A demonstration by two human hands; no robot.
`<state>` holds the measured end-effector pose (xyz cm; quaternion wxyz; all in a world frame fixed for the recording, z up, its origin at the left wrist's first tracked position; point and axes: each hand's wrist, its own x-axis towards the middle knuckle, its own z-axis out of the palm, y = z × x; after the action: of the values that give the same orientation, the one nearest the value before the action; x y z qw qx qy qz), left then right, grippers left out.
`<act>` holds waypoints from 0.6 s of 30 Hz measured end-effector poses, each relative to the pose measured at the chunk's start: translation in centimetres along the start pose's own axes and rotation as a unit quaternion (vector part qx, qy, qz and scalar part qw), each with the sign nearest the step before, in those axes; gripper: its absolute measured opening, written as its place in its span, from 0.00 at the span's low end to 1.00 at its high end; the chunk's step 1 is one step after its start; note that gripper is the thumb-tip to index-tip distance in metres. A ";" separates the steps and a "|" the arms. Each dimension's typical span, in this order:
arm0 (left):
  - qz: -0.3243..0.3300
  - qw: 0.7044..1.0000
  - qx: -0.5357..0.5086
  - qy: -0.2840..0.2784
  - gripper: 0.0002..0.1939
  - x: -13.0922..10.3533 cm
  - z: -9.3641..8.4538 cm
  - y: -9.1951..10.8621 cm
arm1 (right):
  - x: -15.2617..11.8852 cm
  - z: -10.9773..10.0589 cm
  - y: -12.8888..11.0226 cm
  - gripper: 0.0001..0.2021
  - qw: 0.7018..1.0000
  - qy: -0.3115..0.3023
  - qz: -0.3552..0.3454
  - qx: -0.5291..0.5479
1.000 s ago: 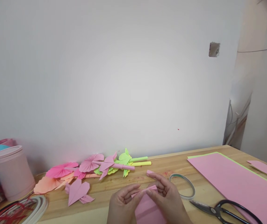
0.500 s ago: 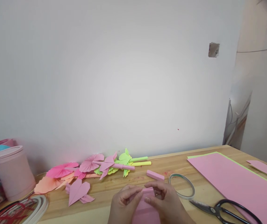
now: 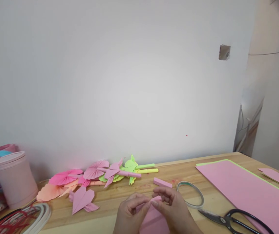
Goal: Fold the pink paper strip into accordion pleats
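A pink sheet of paper (image 3: 155,221) lies under my hands at the front of the table, its far edge folded over in a narrow strip. My left hand (image 3: 131,213) pinches the left part of that folded edge between thumb and fingers. On the other side, my right hand (image 3: 172,208) grips the same edge, its thumb pressing close to the left thumb. Just beyond the fingers is a small folded pink paper strip (image 3: 162,182). A roll of tape (image 3: 190,194) lies right of my right hand, with black-handled scissors (image 3: 224,220) nearer the front.
Pink and green paper sheets (image 3: 246,191) are stacked on the right of the wooden table (image 3: 110,198). A folded pink paper heart (image 3: 82,200) and several paper flowers (image 3: 96,169) lie to the left. A pink canister (image 3: 14,182) stands beside white coiled strips (image 3: 41,216) at far left.
My right thumb and fingers have moved left along the folded edge, closer to my left thumb. The edge now looks tilted and more tightly pinched.
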<state>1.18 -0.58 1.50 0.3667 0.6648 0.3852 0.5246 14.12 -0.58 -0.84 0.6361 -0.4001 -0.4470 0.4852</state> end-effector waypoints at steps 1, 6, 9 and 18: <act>-0.003 1.000 0.002 -0.005 0.05 0.0 0.0 0.0 | 0.0 0.0 -0.1 0.15 1.000 0.000 -0.005 0.002; -0.026 0.999 -0.041 -0.003 0.04 0.1 0.1 -0.5 | 0.2 -0.2 0.1 0.16 0.999 -0.032 -0.007 0.036; -0.052 0.998 -0.043 -0.004 0.06 0.1 0.0 -0.6 | 0.2 -0.3 -0.3 0.14 0.997 -0.052 0.000 0.059; -0.064 0.996 -0.059 0.015 0.04 0.1 -0.1 -1.4 | -0.4 -0.1 -1.5 0.12 0.999 -0.049 -0.020 -0.005</act>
<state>0.88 0.09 0.34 0.4321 0.6084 0.4009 0.5315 14.56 -1.24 0.46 0.6212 -0.3698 -0.4877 0.4894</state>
